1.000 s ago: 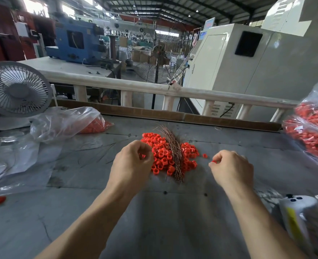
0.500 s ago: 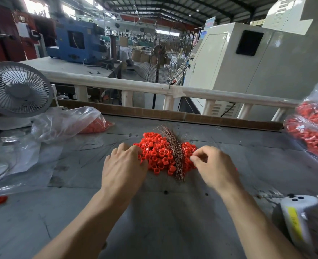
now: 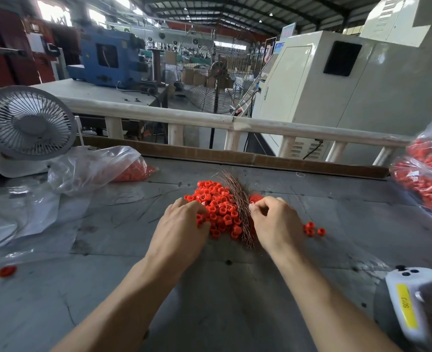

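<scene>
A pile of small red plastic rings (image 3: 217, 207) lies in the middle of the grey table (image 3: 210, 301). A bundle of thin copper wires (image 3: 235, 194) lies across the pile, running from far to near. My left hand (image 3: 179, 229) sits on the pile's left edge, with bent fingers and thumb closing round a ring or two. My right hand (image 3: 273, 222) is just right of the bundle, and its curled thumb and forefinger pinch wire strands. Three loose red rings (image 3: 311, 228) lie to the right of that hand.
A white desk fan (image 3: 27, 123) stands at the far left. Beside it lie clear plastic bags (image 3: 90, 166), one holding red parts. A full bag of red rings (image 3: 428, 184) sits at the right edge, a white controller (image 3: 408, 301) near right, and a stray ring (image 3: 6, 271) near left.
Both hands moved in from either side onto the pile. The left now digs into the rings and the right has reached the wire bundle. The loose rings lie where the right hand was.
</scene>
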`<state>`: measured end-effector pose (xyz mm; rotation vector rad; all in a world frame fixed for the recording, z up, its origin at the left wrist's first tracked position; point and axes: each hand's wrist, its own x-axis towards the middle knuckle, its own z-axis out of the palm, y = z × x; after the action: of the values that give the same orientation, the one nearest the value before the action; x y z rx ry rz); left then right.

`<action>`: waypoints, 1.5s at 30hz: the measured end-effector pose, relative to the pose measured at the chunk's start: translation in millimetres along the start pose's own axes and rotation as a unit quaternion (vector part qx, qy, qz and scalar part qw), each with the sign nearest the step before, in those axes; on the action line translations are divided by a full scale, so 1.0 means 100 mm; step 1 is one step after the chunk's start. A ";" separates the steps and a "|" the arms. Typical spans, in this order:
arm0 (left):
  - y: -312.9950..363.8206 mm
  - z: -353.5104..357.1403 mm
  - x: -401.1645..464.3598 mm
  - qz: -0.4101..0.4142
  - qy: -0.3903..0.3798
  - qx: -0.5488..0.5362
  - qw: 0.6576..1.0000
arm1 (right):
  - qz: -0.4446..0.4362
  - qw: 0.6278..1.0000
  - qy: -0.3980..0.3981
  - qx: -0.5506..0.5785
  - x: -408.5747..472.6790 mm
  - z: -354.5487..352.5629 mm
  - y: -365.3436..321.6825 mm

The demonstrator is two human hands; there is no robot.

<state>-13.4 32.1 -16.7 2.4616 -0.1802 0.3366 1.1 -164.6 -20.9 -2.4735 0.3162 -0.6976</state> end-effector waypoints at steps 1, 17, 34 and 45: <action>0.00 0.01 0.00 0.002 0.002 -0.006 1.000 | 0.000 1.000 0.000 0.003 0.00 0.01 -0.01; 0.20 -0.07 -0.01 -0.033 0.006 -0.281 0.959 | -0.125 0.985 0.112 0.031 -0.21 -0.24 -0.36; 0.12 -0.21 0.07 -0.129 -0.040 -0.537 0.833 | -0.192 0.970 -0.023 0.146 -0.28 -0.34 -0.28; -0.02 -0.33 0.06 -0.098 -0.006 -0.400 0.911 | -0.045 0.988 0.040 0.144 -0.09 -0.43 -0.01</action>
<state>-14.1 53.6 9.3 1.6467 -0.0538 0.1167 -29.7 -179.5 6.6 -2.2009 0.1219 -0.8195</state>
